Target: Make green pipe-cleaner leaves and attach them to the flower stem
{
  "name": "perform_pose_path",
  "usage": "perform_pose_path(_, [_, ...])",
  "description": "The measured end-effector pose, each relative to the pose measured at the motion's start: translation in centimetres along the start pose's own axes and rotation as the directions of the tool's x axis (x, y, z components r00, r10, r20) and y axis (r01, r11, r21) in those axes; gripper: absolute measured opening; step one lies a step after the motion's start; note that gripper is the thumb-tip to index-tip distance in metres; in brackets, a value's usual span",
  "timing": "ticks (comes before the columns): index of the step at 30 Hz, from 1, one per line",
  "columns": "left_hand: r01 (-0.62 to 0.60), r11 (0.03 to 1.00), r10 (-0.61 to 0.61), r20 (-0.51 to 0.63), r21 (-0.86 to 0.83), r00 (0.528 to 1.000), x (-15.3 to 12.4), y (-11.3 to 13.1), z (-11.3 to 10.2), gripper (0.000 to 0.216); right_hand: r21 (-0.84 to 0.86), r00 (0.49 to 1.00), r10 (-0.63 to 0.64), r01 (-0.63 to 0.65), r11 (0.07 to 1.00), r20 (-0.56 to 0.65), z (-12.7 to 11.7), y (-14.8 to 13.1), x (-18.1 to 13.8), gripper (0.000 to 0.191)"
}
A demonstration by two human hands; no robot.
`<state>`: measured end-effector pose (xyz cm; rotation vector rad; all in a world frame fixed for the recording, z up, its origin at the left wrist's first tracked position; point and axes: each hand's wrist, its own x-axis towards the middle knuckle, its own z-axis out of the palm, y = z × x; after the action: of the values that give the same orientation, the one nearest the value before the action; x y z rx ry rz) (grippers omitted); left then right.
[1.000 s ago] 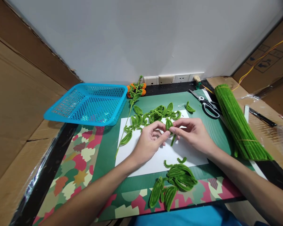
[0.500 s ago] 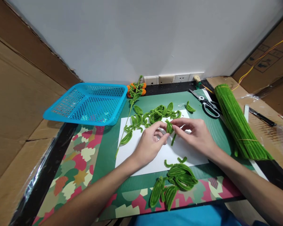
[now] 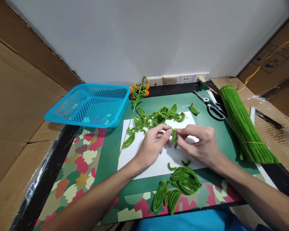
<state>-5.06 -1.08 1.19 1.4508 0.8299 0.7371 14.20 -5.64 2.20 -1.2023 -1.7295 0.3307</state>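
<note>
Between my two hands is a small green pipe-cleaner leaf (image 3: 174,136), held over a white sheet of paper (image 3: 144,171). My left hand (image 3: 154,142) pinches its left side with thumb and fingers. From the right, my right hand (image 3: 198,139) grips it between thumb and index finger. A short stem end shows below the leaf; my fingertips hide part of it. Beyond my hands, a row of bent green pipe-cleaner leaves (image 3: 159,118) lies along the paper's top edge. Closer to my body rests another pile of leaves (image 3: 185,179).
A blue basket (image 3: 119,120) stands at the left beside a green stem with leaves (image 3: 133,112) and orange flowers (image 3: 146,93). Scissors (image 3: 215,110) and a thick bundle of green pipe cleaners (image 3: 245,128) lie at the right. A black-handled tool (image 3: 268,118) is further right.
The leaf has turned in my fingers and now shows a narrower side. My left thumb has moved up, and my right hand has shifted slightly right.
</note>
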Motion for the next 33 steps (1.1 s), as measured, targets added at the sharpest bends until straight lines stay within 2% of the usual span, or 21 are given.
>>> perform_pose_path(6, [0.014,0.999,-0.013,0.02,-0.048,1.0,0.16,-0.05,-0.13,0.033,-0.055,0.994,-0.106,0.107,0.993,0.023,-0.06,0.58,-0.15,0.016])
perform_pose_path(11, [0.018,0.997,-0.015,0.032,-0.081,0.999,0.27,0.21,-0.17,0.031,-0.064,0.988,-0.137,0.141,0.988,0.066,-0.18,0.8,-0.26,0.016])
perform_pose_path(13, [0.024,0.995,-0.022,0.023,-0.093,0.999,0.36,0.25,-0.18,0.031,-0.021,0.993,-0.099,0.1,0.995,0.059,-0.22,0.65,-0.15,0.018])
perform_pose_path(15, [0.035,0.994,-0.034,0.005,-0.107,0.999,0.51,0.29,-0.22,0.032,0.065,0.997,-0.001,-0.004,0.998,0.073,-0.25,0.5,0.01,0.02])
perform_pose_path(18, [0.052,0.987,-0.058,-0.032,-0.153,0.998,0.78,0.41,-0.31,0.036,0.193,0.98,0.148,-0.173,0.966,0.136,-0.25,0.46,0.17,0.022])
perform_pose_path(20, [0.064,0.979,-0.075,-0.054,-0.193,0.996,0.94,0.5,-0.36,0.038,0.22,0.971,0.185,-0.215,0.952,0.152,-0.2,0.54,0.15,0.024])
perform_pose_path(24, [0.067,0.971,-0.084,-0.061,-0.23,0.995,1.0,0.5,-0.39,0.039,0.191,0.982,0.153,-0.172,0.966,0.113,-0.05,0.69,-0.02,0.021])
perform_pose_path(33, [0.073,0.984,-0.077,-0.018,-0.162,0.997,0.48,0.31,-0.06,0.037,0.039,0.998,0.005,-0.007,0.999,0.063,-0.08,0.55,-0.11,0.018])
